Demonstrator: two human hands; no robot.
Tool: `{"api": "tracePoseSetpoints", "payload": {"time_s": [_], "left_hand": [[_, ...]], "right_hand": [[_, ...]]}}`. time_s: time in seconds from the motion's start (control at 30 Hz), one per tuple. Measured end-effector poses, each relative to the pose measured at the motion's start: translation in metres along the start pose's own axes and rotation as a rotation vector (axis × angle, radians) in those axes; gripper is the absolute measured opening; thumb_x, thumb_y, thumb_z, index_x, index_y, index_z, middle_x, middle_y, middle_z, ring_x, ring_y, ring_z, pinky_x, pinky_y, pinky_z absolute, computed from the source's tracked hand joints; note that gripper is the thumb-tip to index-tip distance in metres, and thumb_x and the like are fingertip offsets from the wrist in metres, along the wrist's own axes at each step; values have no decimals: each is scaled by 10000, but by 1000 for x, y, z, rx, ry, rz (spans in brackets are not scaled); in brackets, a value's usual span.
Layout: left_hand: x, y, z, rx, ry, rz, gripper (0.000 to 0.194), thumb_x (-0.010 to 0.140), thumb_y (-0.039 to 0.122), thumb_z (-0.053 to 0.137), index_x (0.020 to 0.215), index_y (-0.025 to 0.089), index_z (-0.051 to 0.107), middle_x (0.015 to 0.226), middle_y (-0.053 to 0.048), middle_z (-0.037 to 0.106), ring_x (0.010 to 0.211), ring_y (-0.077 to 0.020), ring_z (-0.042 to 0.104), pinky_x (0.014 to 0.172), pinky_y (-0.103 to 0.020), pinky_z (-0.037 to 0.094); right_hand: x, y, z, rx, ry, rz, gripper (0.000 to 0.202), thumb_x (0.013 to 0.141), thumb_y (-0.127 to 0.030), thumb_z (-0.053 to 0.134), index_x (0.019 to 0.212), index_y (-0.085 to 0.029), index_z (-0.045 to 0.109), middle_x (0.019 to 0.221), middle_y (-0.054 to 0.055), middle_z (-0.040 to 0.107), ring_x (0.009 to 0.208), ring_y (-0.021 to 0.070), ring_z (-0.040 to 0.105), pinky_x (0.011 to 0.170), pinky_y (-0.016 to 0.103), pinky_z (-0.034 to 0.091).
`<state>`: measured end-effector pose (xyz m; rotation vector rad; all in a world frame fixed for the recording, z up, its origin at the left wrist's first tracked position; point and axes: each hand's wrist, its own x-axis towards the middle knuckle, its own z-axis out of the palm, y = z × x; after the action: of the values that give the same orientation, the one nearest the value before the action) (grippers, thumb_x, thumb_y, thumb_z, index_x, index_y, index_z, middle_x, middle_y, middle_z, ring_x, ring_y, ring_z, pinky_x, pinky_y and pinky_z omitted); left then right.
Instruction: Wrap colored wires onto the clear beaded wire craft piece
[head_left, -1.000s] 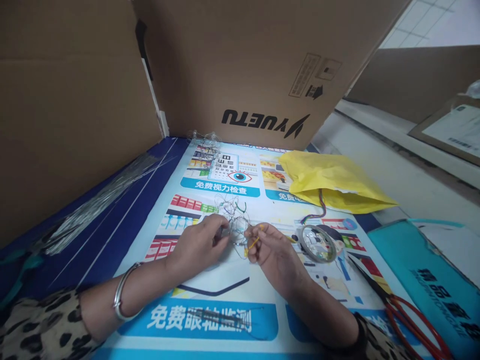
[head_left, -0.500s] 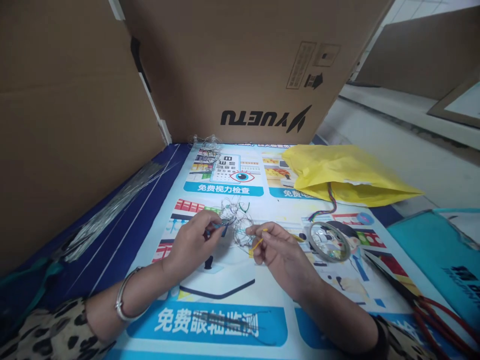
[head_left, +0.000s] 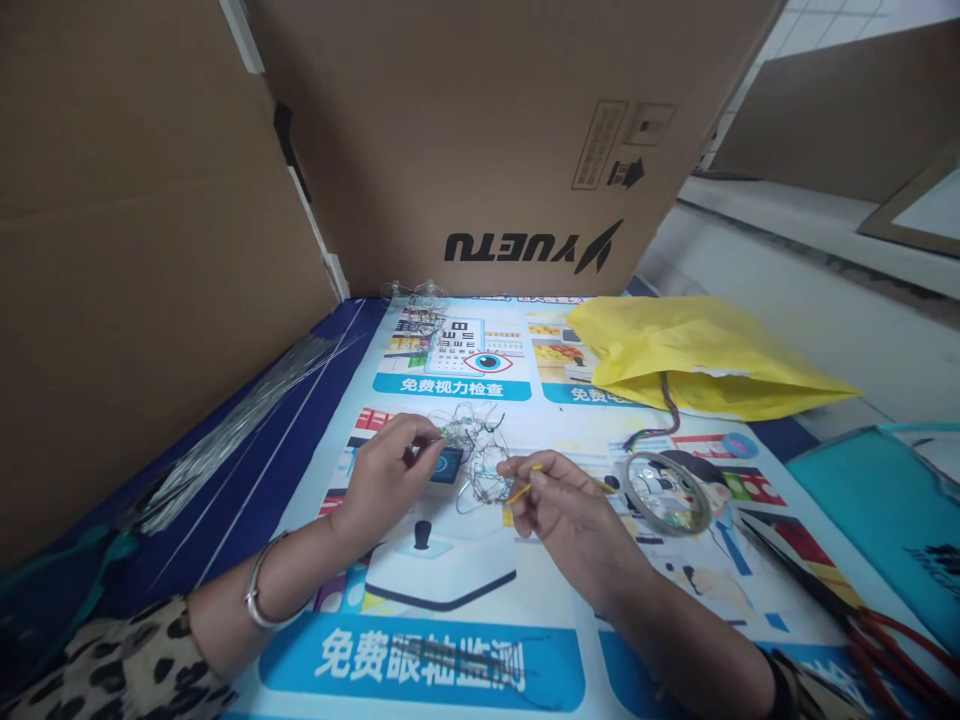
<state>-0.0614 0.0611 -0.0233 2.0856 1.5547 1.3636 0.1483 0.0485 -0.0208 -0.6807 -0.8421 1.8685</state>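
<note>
Yellow strand (head_left: 524, 486) slants up-rightward, pinched by right fingers (head_left: 556, 490); left fingers' (head_left: 416, 429) hold unclear.

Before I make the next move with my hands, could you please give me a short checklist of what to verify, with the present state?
1. Yellow strand pinched in the right hand: ok.
2. Wire tangle lying between both hands: ok.
3. Left hand gripping a wire: cannot tell, its fingertips are partly hidden.
4. Wires lying separate: not ok, the loops overlap.
5. Red-handled scissors apart from both hands: ok, lying to the right.
6. Yellow bag closed: not ok, its mouth gapes.
</note>
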Motion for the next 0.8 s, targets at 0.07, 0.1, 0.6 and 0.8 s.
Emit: {"api": "tracePoseSetpoints", "payload": {"time_s": [0.07, 0.1, 0.6, 0.8], "left_hand": [[-1, -1, 0, 21, -6, -2, 64, 800, 125, 576, 766, 180, 581, 766, 7, 621, 636, -91, 557, 565, -198, 459], [-1, -2, 1, 32, -8, -2, 62, 799, 126, 578, 771, 181, 584, 759, 10, 625, 620, -88, 555, 566, -200, 460], [-8, -1, -3, 67, -97, -84, 63, 811, 197, 572, 845, 197, 625, 682, 27, 672, 549, -96, 595, 544, -212, 470], [-9, 1, -3, 61, -95, -102, 68, 802, 190, 588, 858, 203, 626, 717, 34, 690, 594, -98, 629, 579, -207, 485]], "right_hand": [[0, 0, 0, -3, 5, 1, 73, 832, -206, 586, 809, -182, 651, 956, 47, 640, 617, 89, 557, 521, 213, 423], [-1, 0, -1, -7, 7, 1, 68, 827, -211, 593, 810, -182, 652, 956, 47, 639, 616, 89, 556, 520, 213, 422], [-1, 2, -3, -46, 3, -4, 56, 808, -241, 627, 809, -189, 649, 953, 56, 661, 644, 103, 557, 531, 226, 417], [0, 2, -5, -42, -4, -19, 51, 816, -215, 610, 805, -187, 651, 941, 47, 663, 636, 99, 558, 528, 220, 419]]}}
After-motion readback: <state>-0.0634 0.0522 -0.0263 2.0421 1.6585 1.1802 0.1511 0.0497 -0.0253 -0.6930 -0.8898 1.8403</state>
